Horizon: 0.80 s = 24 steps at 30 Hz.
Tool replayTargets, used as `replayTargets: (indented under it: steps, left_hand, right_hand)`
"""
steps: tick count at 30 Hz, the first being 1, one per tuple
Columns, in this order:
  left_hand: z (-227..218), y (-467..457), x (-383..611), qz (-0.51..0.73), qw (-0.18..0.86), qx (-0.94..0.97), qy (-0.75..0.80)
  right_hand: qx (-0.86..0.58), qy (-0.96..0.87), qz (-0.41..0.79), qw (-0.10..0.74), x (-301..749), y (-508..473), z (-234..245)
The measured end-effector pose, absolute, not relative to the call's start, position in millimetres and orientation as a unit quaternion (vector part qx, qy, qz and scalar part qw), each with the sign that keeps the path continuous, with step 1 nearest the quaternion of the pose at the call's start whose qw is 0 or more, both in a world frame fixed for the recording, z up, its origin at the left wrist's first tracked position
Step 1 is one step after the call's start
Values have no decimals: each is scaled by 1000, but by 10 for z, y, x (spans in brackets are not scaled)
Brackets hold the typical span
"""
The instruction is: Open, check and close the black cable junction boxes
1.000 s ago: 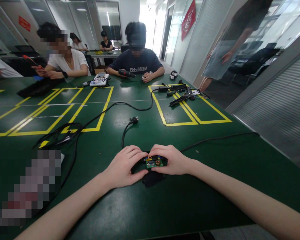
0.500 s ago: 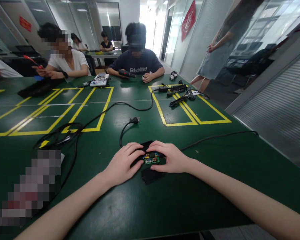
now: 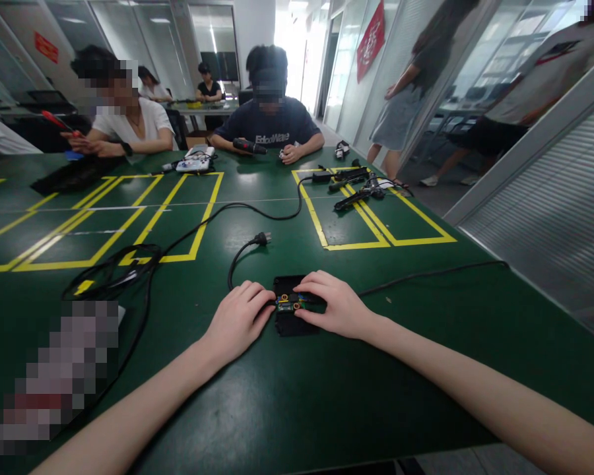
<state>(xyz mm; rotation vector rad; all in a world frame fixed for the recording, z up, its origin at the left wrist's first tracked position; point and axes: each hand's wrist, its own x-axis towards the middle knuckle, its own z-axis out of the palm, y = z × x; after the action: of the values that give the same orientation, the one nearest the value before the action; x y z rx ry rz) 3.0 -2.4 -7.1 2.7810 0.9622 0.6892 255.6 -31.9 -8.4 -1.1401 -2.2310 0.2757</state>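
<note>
A small green circuit board (image 3: pixel 286 306) with copper-ringed coils lies between my hands, above two black plastic case halves. The upper case half (image 3: pixel 284 284) shows behind the board, and the lower case half (image 3: pixel 297 326) is in front of it. My left hand (image 3: pixel 240 318) pinches the black cable at the board's left end. From behind that hand a short power cord curves up to a black plug (image 3: pixel 263 239) on the table. My right hand (image 3: pixel 335 307) has its thumb and fingers closed around the board's right end, partly covering it and the case halves.
A black cable (image 3: pixel 435 269) runs off to the right. Coiled cables (image 3: pixel 113 270) and a blurred-out item (image 3: pixel 59 369) lie at left. Yellow tape (image 3: pixel 327 248) marks rectangles on the green table (image 3: pixel 218 409). Black parts (image 3: pixel 359 194) lie far right. Co-workers sit opposite; people stand at right.
The circuit board has shifted slightly up and left with both hands. My left fingers have drawn together at its left end. More of the case halves shows. Another person appears at right.
</note>
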Motion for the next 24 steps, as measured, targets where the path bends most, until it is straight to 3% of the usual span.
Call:
replayTargets:
  steps: [15,24]
  left_hand:
    - [-76,-15,36,231,46,914,331]
    - [-68,6,-6,205,50,916,342]
  right_hand:
    - [-443,-827,102,332,2622,-297,-56]
    - [-437,-854,139,245,2959,-239,39]
